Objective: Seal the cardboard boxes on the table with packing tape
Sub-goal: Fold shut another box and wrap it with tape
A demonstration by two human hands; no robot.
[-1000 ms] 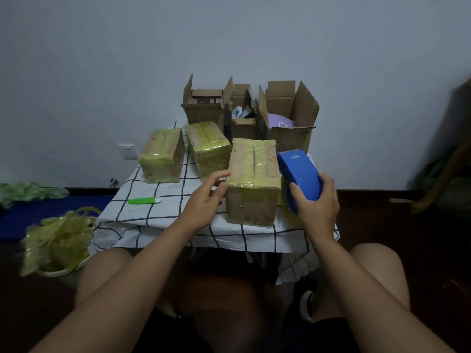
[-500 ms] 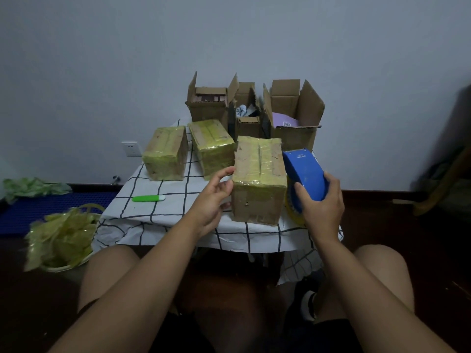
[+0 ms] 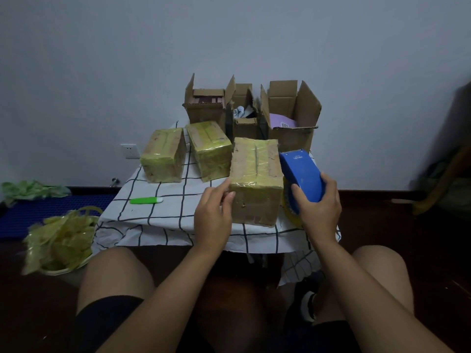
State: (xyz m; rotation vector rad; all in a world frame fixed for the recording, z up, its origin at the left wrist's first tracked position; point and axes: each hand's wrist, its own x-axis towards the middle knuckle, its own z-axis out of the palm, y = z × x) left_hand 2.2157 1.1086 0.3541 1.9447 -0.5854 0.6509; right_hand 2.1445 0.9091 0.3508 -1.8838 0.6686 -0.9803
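Left hand: the left hand (image 3: 212, 215) rests its fingertips on the near left corner of the front box (image 3: 256, 179); fingers lightly bent, curled round nothing.
Right hand: the right hand (image 3: 318, 207) grips the blue tape dispenser (image 3: 302, 174), fingers wrapped round its body, just right of the front box.
Front box: closed, yellowish tape over its top, standing at the near edge of the table (image 3: 165, 215).
Other taped boxes: two, left box (image 3: 163, 155) and middle box (image 3: 209, 149), side by side behind.
Open boxes: three (image 3: 290, 118) at the rear, flaps up.
Cloth: white, checked.
Green cutter: green cutter (image 3: 146, 200) lies left of the hands.
Basket: basket of tape scraps (image 3: 60, 240) on the floor, left.
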